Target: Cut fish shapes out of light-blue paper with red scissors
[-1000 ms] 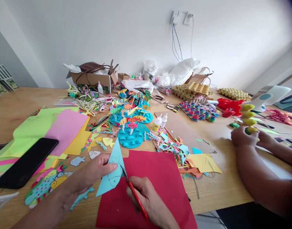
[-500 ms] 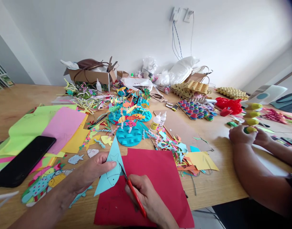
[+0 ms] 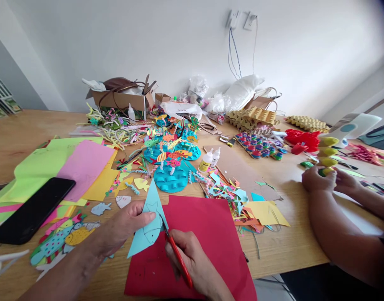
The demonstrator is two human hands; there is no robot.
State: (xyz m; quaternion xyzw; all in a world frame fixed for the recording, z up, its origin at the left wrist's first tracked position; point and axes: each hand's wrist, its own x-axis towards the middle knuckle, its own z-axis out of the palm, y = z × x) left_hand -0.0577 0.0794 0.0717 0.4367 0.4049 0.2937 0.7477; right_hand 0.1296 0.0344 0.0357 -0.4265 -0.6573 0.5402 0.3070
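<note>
Between the thumb and fingers of my left hand [image 3: 136, 215] is a light blue paper triangle [image 3: 151, 234] with a fish outline drawn on it. My right hand [image 3: 192, 255] grips red-handled scissors [image 3: 178, 255]. Their blades meet the right edge of the blue paper, beside the fish drawing; how far they are apart is hard to see. Underneath lies a red paper sheet [image 3: 211, 234]. Cut-out paper fish [image 3: 50, 246] are piled left of my left forearm, partly hidden by it. A grey-blue paper fish [image 3: 101, 208] rests just beyond that forearm.
A black phone [image 3: 32, 211] lies over coloured paper sheets [image 3: 38, 163] at left. Ahead stand a blue fish-decorated craft [image 3: 171, 175] and glue bottles [image 3: 206, 161]. Paper scraps [image 3: 226, 188] spread right of centre. At right, another person's hands [image 3: 320, 182] hold a yellow-green stacked piece [image 3: 328, 151].
The scissors and blue paper stay together, with only a slight shift at the cut edge. The whole view has moved a little. The other person's hands remain around the yellow-green piece.
</note>
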